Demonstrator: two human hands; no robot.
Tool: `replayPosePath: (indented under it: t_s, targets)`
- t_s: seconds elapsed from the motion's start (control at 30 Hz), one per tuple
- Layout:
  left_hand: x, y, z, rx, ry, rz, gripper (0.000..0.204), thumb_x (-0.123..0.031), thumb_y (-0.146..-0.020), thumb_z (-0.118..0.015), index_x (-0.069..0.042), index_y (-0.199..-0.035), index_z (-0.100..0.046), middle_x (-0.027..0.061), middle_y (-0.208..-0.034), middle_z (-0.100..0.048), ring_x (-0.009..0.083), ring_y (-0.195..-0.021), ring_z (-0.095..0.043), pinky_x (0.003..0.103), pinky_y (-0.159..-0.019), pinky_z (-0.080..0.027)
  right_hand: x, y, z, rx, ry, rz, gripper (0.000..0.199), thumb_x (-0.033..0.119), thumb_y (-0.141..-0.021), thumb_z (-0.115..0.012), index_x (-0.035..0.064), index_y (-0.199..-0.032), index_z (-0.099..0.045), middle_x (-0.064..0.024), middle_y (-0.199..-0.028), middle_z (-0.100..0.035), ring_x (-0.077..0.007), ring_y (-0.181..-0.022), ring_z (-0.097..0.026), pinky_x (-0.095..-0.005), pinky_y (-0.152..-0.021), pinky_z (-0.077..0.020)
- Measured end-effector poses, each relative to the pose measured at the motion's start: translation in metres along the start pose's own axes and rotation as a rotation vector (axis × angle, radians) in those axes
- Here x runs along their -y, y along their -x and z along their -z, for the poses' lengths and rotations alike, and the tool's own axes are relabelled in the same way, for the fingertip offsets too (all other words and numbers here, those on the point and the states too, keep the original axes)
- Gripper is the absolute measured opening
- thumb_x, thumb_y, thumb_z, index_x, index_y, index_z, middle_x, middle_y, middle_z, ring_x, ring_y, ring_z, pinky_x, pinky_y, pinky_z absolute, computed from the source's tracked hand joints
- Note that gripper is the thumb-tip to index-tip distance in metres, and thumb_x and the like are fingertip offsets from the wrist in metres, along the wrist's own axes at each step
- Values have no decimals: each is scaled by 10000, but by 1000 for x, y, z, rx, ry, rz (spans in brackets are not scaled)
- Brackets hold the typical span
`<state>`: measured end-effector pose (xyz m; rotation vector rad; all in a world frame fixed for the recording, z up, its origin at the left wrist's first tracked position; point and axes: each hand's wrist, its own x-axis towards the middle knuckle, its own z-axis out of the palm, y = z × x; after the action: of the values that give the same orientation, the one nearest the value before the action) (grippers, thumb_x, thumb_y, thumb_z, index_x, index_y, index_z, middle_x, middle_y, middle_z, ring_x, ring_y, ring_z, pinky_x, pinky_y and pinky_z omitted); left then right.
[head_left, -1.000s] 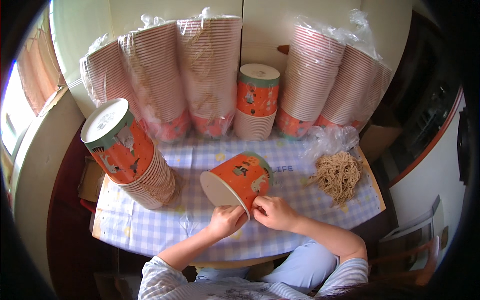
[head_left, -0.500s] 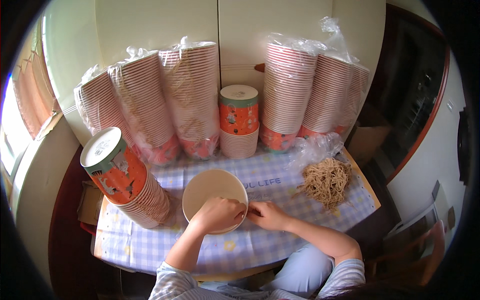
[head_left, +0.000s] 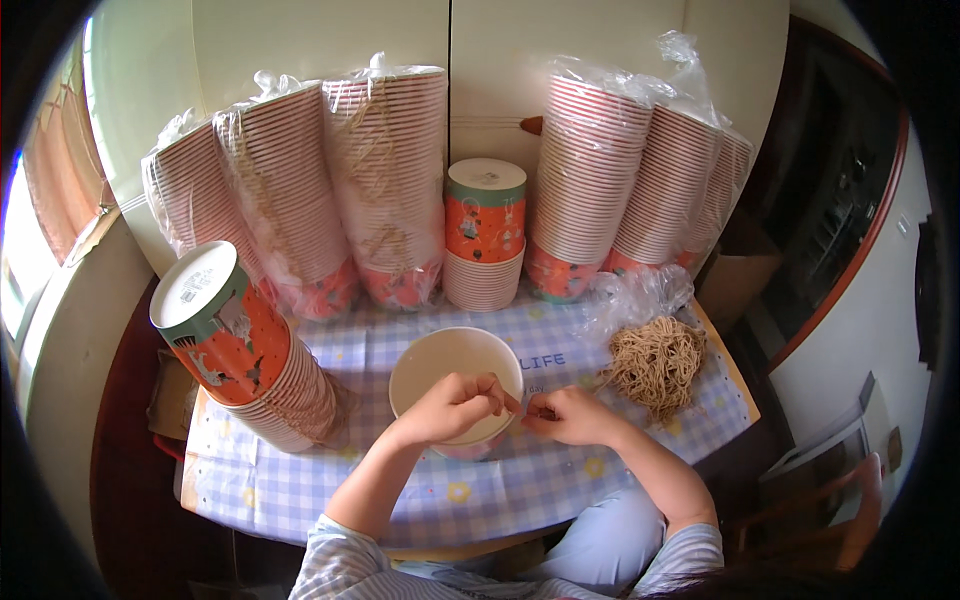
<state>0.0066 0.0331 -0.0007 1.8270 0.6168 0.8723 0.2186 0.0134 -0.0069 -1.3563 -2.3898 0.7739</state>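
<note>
A white-lined paper bucket point(head_left: 420, 365) stands mouth up on the table in front of me. My left hand point(head_left: 462, 407) reaches over its opening, fingers curled together near the right rim. Just outside that rim, my right hand point(head_left: 572, 414) is closed in a pinch, its fingertips close to the left hand's. Whatever lies between the fingers is too small to make out. To the right of the bucket lies a tangled heap of tan cords point(head_left: 655, 368).
An upside-down stack of orange and green buckets point(head_left: 235, 340) leans at the left, with tan cords along its side. Another such stack point(head_left: 486, 225) stands at the back. Tall plastic-wrapped bucket stacks point(head_left: 385, 180) flank it. Crumpled clear plastic point(head_left: 640, 298) lies behind the cords. A checked cloth point(head_left: 390, 505) covers the table.
The bucket and both hands have shifted slightly right in the picture. My left hand has lifted a little off the rim, and the hands stay close together.
</note>
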Motion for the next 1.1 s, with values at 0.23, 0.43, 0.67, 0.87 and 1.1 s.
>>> replayPosePath:
  t_s: [0.23, 0.43, 0.67, 0.87, 1.1]
  targets:
    - [-15, 1, -10, 305, -102, 21, 108, -96, -826, -418, -28, -813, -500, 63, -705, -605, 168, -658, -571, 286, -626, -448, 0, 6, 3, -14, 131, 36, 137, 188, -733, -565, 70, -793, -600, -124, -689, -597, -279, -629, -593, -358, -573, -460]
    - [-3, -1, -11, 256, -153, -58, 129, -100, -855, -414, -21, -821, -509, 46, -668, -582, 134, -610, -547, 259, -564, -433, 10, 35, 57, -328, -220, -24, 91, 64, -746, -578, 5, -689, -539, -36, -552, -541, -43, -537, -498, -213, -485, -398]
    - [8, -2, -11, 111, 142, 63, 160, -117, -863, -404, -13, -800, -509, 29, -705, -555, 101, -628, -494, 237, -597, -418, 61, 15, 100, -255, -123, 56, 157, 143, -780, -566, 1, -714, -559, -51, -557, -555, -90, -509, -508, -256, -479, -395]
    - [9, -6, -8, -32, 309, 145, 178, -135, -890, -416, -21, -794, -515, 9, -726, -549, 54, -617, -453, 196, -586, -397, 81, -15, 101, -33, 241, 149, 172, 234, -754, -536, 69, -745, -587, -120, -599, -573, -288, -572, -564, -358, -550, -439]
    - [6, -5, -9, -72, 239, 208, 127, -108, -861, -477, -10, -892, -552, 8, -762, -559, 52, -665, -482, 196, -618, -411, 77, -31, 80, 13, 158, 238, 156, 220, -754, -535, 75, -762, -593, -96, -612, -587, -271, -560, -566, -349, -536, -437]
